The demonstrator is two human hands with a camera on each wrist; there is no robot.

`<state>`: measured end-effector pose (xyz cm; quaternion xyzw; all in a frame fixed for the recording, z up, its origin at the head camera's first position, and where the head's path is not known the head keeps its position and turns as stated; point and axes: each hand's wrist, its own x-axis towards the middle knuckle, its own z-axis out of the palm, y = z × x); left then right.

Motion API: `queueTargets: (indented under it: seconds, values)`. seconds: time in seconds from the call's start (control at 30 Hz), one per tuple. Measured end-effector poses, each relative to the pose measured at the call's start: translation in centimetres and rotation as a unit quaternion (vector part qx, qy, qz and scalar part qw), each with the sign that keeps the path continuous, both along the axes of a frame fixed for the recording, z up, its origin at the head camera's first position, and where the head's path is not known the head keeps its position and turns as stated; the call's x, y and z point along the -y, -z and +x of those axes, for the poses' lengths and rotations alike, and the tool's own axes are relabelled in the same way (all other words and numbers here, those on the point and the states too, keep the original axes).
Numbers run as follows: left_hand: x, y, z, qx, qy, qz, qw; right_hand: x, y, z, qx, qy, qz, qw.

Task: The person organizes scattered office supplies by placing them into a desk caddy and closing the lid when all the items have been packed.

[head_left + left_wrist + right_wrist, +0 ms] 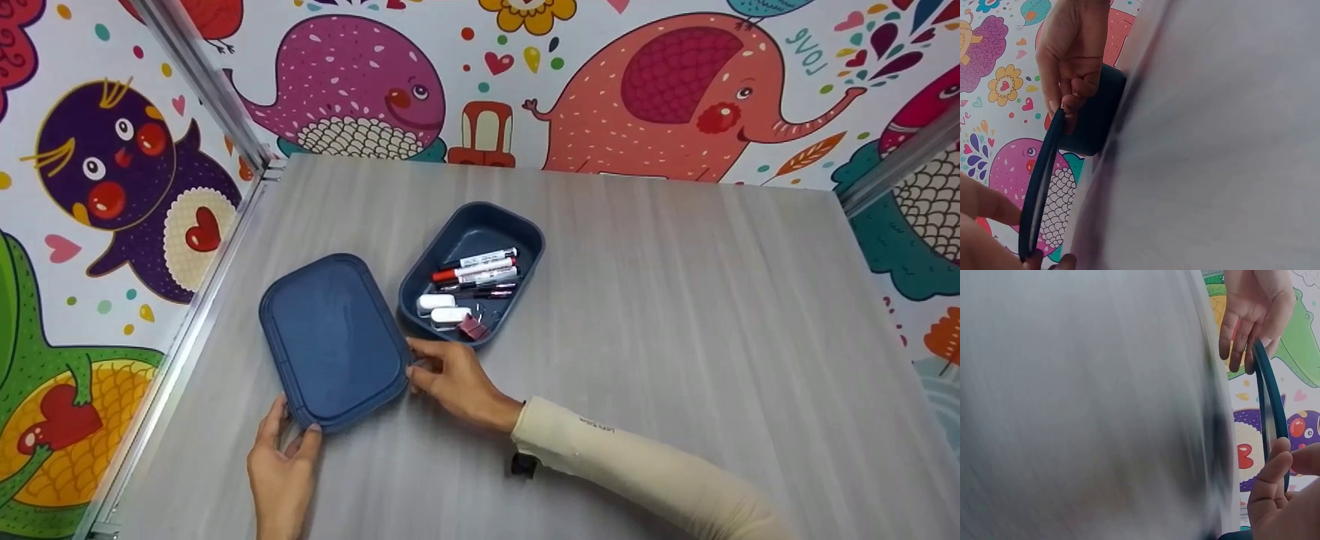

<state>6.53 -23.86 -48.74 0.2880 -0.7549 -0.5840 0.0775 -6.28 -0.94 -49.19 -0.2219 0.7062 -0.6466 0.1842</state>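
Observation:
A dark blue rectangular lid is held level above the table by both hands. My left hand pinches its near left corner, thumb above and fingers at the rim. At its right edge, my right hand grips the rim between thumb and fingers. The left wrist view shows the lid edge-on, raised off the tabletop. Just right of the lid stands an uncovered dark blue box. Inside lie several markers, two white block-like pieces and a small dull-red item of unclear kind.
The grey wood-grain table extends well to the right of the box. A metal frame rail runs along its left edge. Cartoon-printed panels stand behind and beside the table.

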Motion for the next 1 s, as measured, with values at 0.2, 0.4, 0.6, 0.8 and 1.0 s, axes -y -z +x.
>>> queueTargets:
  seconds: [0.2, 0.4, 0.6, 0.8, 1.0]
  values:
    - [-0.3, -0.2, 0.0, -0.042, -0.013, 0.033, 0.9985, -0.4, -0.2, -0.1, 0.017, 0.013, -0.010, 1.000]
    - [-0.5, -0.4, -0.1, -0.059, -0.017, 0.044, 0.9972, -0.7, -0.5, 0.0, 0.035, 0.023, -0.030, 0.999]
    - [-0.9, -0.7, -0.4, -0.062, -0.020, 0.051, 0.9966, -1.4, -0.5, 0.1, 0.034, 0.030, -0.041, 0.998]
    - [-1.3, -0.9, -1.0, -0.074, -0.001, 0.068, 0.9949, -2.2, -0.6, 0.0, 0.058, 0.042, -0.059, 0.996]
    - [-2.1, -0.9, -1.8, -0.084, 0.026, 0.072, 0.9936, -3.1, -0.4, 0.0, 0.078, 0.067, -0.083, 0.991]
